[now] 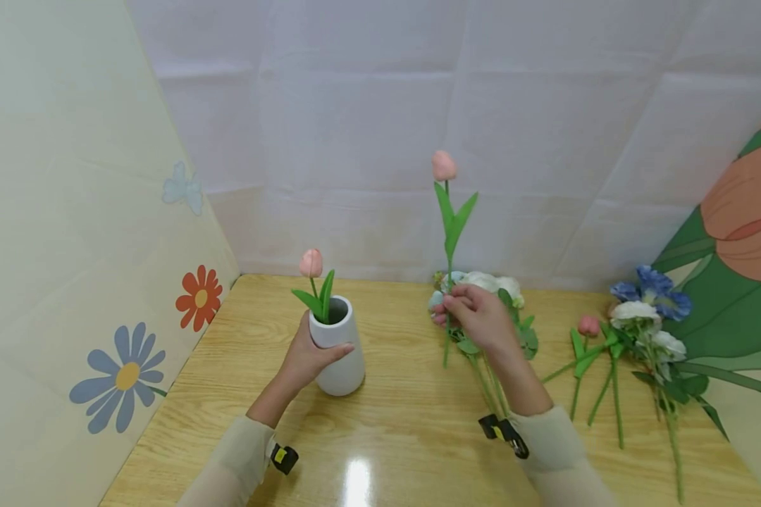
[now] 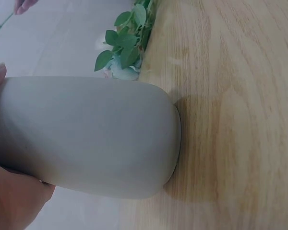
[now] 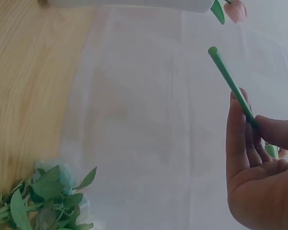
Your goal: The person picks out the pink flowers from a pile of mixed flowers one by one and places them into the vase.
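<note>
A white vase (image 1: 345,370) stands upright on the wooden table, and my left hand (image 1: 308,354) grips its upper part, thumb across the front. One pink tulip (image 1: 311,263) with green leaves leans in the vase's mouth. To the right, my right hand (image 1: 480,313) pinches the green stem of a second pink tulip (image 1: 444,166), held upright above the table. The right wrist view shows the stem's lower end (image 3: 222,67) free, pointing out past the fingers. In the left wrist view the vase's base (image 2: 168,139) meets the table.
Behind and below my right hand lies a bunch of white and pale blue flowers (image 1: 478,285). Farther right on the table (image 1: 406,436) lie a pink tulip (image 1: 588,325), white flowers (image 1: 636,315) and a blue flower (image 1: 656,289). Pale cloth walls (image 1: 355,141) stand at the back and left.
</note>
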